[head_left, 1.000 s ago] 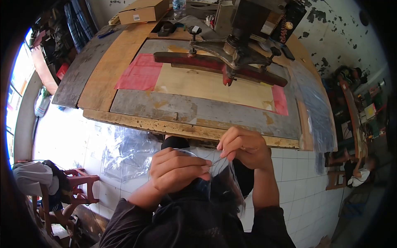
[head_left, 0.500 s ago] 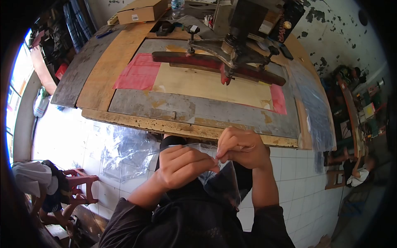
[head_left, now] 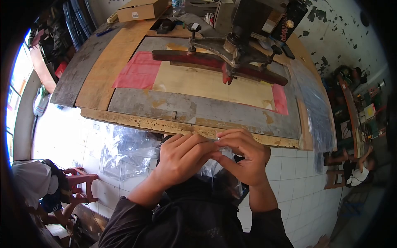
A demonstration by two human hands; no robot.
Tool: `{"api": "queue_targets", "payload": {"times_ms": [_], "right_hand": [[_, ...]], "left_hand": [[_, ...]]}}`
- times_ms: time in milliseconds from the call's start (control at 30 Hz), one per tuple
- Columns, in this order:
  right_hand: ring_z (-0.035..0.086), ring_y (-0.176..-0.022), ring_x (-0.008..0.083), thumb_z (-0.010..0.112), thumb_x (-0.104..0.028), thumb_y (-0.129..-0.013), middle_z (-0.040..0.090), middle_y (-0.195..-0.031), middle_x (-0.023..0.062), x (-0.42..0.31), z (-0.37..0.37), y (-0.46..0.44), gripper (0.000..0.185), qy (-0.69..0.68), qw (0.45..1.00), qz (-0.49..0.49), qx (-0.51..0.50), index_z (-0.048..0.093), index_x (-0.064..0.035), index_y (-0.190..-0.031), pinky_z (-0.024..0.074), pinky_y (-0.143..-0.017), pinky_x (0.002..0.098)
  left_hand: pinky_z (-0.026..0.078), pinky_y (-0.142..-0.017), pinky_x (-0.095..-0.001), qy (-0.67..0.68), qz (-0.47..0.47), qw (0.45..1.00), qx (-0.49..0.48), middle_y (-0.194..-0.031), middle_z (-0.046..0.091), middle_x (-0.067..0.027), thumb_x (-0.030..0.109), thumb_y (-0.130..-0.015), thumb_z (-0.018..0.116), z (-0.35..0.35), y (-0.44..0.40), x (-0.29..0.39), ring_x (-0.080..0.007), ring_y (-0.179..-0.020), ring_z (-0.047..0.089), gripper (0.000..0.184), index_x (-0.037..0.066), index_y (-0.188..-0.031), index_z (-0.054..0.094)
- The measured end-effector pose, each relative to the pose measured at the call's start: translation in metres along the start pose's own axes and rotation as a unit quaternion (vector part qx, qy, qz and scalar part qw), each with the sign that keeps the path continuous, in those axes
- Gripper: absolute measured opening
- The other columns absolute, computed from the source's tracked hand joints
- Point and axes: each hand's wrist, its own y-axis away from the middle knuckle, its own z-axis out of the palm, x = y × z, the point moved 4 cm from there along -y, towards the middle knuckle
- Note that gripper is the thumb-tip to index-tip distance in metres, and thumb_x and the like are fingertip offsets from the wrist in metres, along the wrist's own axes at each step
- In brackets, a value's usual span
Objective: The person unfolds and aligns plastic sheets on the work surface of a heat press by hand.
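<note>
Clear plastic sheet (head_left: 216, 168) hangs below my fingers, over my lap. My left hand (head_left: 182, 157) pinches its upper edge, with the fingers pressed together and the back of the hand facing up. Meeting it fingertip to fingertip, my right hand (head_left: 245, 153) grips the same plastic between thumb and fingers. Both hands are just in front of the table's worn front edge (head_left: 198, 128). The exact spot where the fingertips meet is partly hidden by the fingers.
A press with a red bar (head_left: 248, 71) stands over a yellow and pink sheet (head_left: 194, 82) on the table. Clear plastic sheets (head_left: 312, 107) drape over the right side; more plastic (head_left: 124, 153) lies lower left. A red stool (head_left: 80, 184) and people are at the sides.
Both hands have come together, the left moving up and right. The right hand has turned, with its thumb lower. The hanging plastic has shifted and bunched below them.
</note>
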Motion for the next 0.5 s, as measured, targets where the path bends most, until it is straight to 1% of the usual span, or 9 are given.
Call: {"api": "queue_targets", "payload": {"times_ms": [100, 167, 300, 367, 400, 467, 500], "right_hand": [[0.073, -0.11, 0.0283, 0.09, -0.01, -0.08, 0.078, -0.105, 0.0087, 0.0014, -0.0012, 0.0002, 0.031, 0.02, 1.0, -0.003, 0.007, 0.078, -0.0031, -0.107, 0.0528, -0.097, 0.0405], [0.073, -0.108, 0.0285, 0.089, -0.008, -0.08, 0.078, -0.104, 0.0092, 0.0032, -0.0003, 0.0002, 0.028, 0.019, 1.0, -0.004, 0.011, 0.078, -0.0025, -0.106, 0.0534, -0.096, 0.0403], [0.074, -0.106, 0.0284, 0.089, -0.006, -0.08, 0.078, -0.106, 0.0104, 0.0, 0.0015, 0.0009, 0.029, 0.026, 0.999, -0.014, 0.035, 0.078, -0.0017, -0.107, 0.0552, -0.093, 0.0394], [0.074, -0.105, 0.0283, 0.089, -0.006, -0.08, 0.079, -0.106, 0.0106, -0.0005, 0.0024, 0.0017, 0.029, 0.023, 0.999, -0.012, 0.046, 0.078, -0.0016, -0.107, 0.0556, -0.092, 0.0392], [0.074, -0.105, 0.0279, 0.09, -0.007, -0.079, 0.079, -0.106, 0.0107, 0.0014, 0.0025, 0.0025, 0.03, 0.014, 0.998, 0.0, 0.055, 0.079, -0.0014, -0.107, 0.0557, -0.092, 0.039], [0.075, -0.105, 0.0276, 0.09, -0.008, -0.079, 0.079, -0.106, 0.0108, 0.0057, 0.002, 0.0036, 0.03, 0.006, 0.998, 0.012, 0.065, 0.079, -0.0013, -0.107, 0.0557, -0.092, 0.0388], [0.075, -0.105, 0.0271, 0.09, -0.008, -0.08, 0.079, -0.106, 0.0109, 0.0083, 0.0016, 0.003, 0.03, -0.008, 0.998, 0.01, 0.064, 0.079, -0.0014, -0.106, 0.0557, -0.093, 0.0383]], "left_hand": [[0.05, -0.061, -0.0327, 0.004, -0.007, 1.0, -0.006, -0.088, 0.068, -0.0006, 0.013, -0.079, 0.088, 0.0039, -0.0024, 0.0009, -0.019, -0.072, 0.068, 0.032, 0.01, -0.104, 0.068], [0.051, -0.06, -0.0355, 0.02, -0.037, 0.999, -0.005, -0.083, 0.07, -0.0038, 0.007, -0.076, 0.086, 0.0042, -0.0052, 0.0013, -0.0238, -0.07, 0.069, 0.025, 0.008, -0.094, 0.069], [0.05, -0.06, -0.036, 0.019, -0.046, 0.999, -0.002, -0.082, 0.069, -0.0039, 0.006, -0.078, 0.085, 0.004, -0.0055, 0.0006, -0.0242, -0.069, 0.069, 0.025, 0.007, -0.095, 0.067], [0.05, -0.061, -0.0339, 0.006, -0.041, 0.999, -0.017, -0.087, 0.066, -0.0036, 0.008, -0.084, 0.084, 0.0048, -0.0045, -0.0002, -0.021, -0.073, 0.068, 0.025, 0.007, -0.103, 0.067], [0.05, -0.061, -0.0339, 0.007, -0.04, 0.999, -0.018, -0.087, 0.066, -0.0036, 0.008, -0.084, 0.084, 0.0051, -0.0057, 0.0004, -0.021, -0.073, 0.068, 0.025, 0.007, -0.103, 0.067], [0.051, -0.061, -0.0365, 0.023, -0.06, 0.998, -0.011, -0.083, 0.068, -0.006, 0.004, -0.082, 0.083, 0.0059, -0.0091, 0.001, -0.0258, -0.07, 0.068, 0.024, 0.006, -0.098, 0.065], [0.051, -0.061, -0.0365, 0.023, -0.06, 0.998, -0.011, -0.083, 0.068, -0.006, 0.004, -0.082, 0.083, 0.0068, -0.0091, 0.0011, -0.0258, -0.07, 0.068, 0.024, 0.006, -0.098, 0.065]]}}
